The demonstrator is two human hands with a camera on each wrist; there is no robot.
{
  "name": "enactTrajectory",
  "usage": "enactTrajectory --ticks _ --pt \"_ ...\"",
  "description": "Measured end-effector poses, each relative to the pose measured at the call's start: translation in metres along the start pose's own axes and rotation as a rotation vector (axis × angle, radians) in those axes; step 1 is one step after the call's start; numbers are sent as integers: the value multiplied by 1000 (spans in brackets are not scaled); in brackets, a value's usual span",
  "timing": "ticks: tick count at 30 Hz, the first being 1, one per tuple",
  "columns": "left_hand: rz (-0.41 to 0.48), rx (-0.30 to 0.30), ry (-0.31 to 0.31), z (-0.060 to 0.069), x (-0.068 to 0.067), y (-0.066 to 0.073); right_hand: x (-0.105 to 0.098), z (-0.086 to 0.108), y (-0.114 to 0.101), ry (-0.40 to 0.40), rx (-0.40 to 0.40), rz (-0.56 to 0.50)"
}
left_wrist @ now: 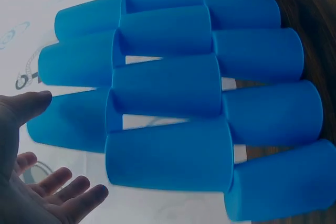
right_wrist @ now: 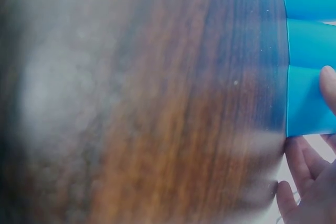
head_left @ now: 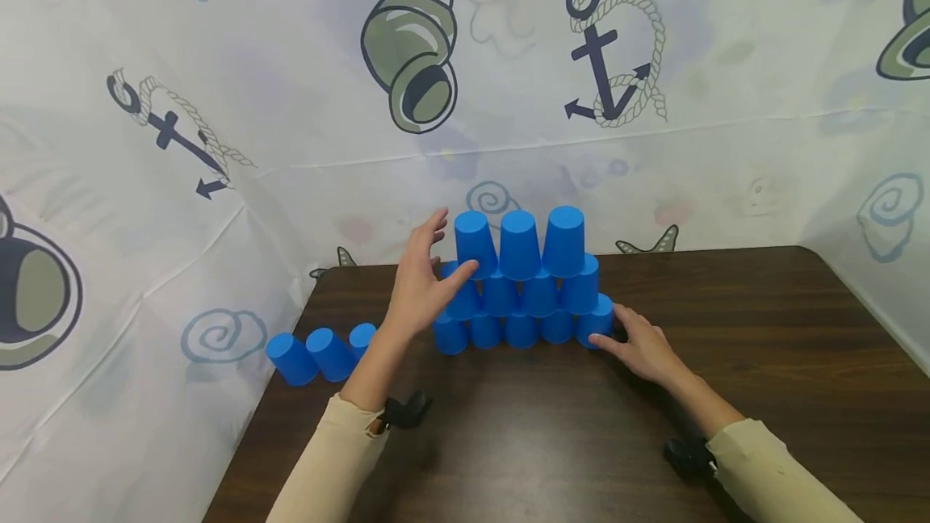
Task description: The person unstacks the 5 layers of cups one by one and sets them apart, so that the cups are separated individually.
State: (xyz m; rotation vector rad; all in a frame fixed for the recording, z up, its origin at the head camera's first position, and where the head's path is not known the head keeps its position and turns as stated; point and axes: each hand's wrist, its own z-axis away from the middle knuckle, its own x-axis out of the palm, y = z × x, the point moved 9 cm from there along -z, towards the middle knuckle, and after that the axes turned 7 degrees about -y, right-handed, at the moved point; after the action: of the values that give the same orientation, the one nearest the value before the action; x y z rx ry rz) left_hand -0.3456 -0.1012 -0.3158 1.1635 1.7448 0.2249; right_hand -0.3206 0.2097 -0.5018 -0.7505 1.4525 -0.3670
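Note:
Blue plastic cups, upside down, form a stacked wall (head_left: 519, 328): several in the bottom row, several in the middle row, three on top. My left hand (head_left: 421, 281) is beside the top row's left cup (head_left: 475, 244), thumb and fingers spread. In the left wrist view that cup (left_wrist: 71, 119) lies beyond the spread fingers (left_wrist: 79, 200), with nothing gripped. My right hand (head_left: 647, 345) is at the bottom row's right end cup (head_left: 597, 320). Its thumb lies against the front and its fairly straight fingers (right_wrist: 299, 163) are at the cup's side.
Three more blue cups (head_left: 330, 353) stand upside down at the table's left edge, one partly hidden by my left forearm. The dark wooden table (head_left: 538, 442) extends in front and to the right. A white curtain (head_left: 508, 160) with sea prints hangs behind and at the sides.

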Motion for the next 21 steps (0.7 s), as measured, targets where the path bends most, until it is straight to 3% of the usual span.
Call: enactTrajectory --ticks 5,11,21 --pt "51 29 2 -8 8 0 2 0 -2 -2 -8 -5" --pt "87 9 1 -14 12 1 1 0 -1 -4 1 -6" --pt "67 -1 -10 -13 16 4 1 0 1 -9 8 -1"
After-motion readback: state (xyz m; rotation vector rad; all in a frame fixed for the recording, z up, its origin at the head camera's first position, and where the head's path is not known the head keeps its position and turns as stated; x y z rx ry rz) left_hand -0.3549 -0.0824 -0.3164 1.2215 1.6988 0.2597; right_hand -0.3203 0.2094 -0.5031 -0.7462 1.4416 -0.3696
